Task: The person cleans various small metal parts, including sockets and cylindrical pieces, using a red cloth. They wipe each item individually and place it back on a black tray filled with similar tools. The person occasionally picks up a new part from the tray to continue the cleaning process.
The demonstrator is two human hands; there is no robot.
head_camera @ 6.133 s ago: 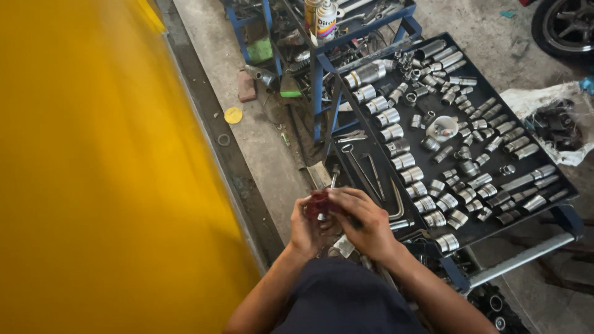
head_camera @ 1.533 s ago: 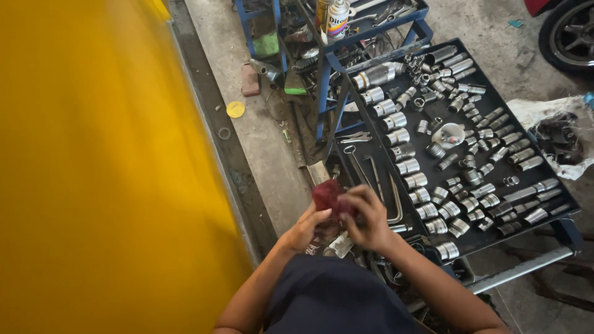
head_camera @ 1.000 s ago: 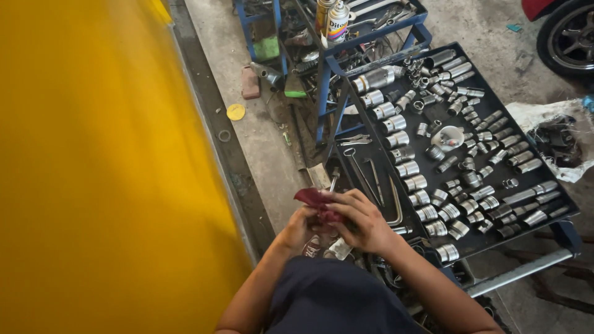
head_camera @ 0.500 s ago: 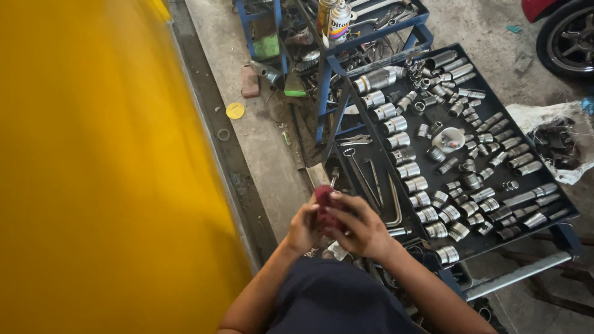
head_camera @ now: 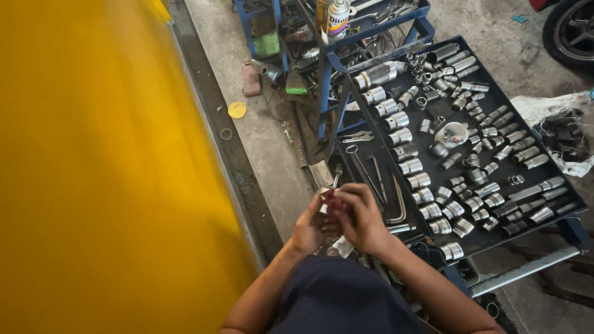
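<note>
Both hands, left (head_camera: 307, 226) and right (head_camera: 362, 219), were clamped on a small dark-red part (head_camera: 331, 201), socket tray (head_camera: 560, 188) at 2 o'clock

Concrete floor (head_camera: 272, 148), yellow panel (head_camera: 99, 167)

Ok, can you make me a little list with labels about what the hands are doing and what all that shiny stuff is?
left hand: left hand cups a small dark red thing from the left
right hand: right hand closes over the same thing from the right
what the thing is: too hidden by fingers to tell
shiny stuff: rows of metal sockets lying on a black tray
long tools: thin bent metal rods at the tray's near left
behind the tray: blue metal cart with a spray can
far left: big yellow surface
</note>
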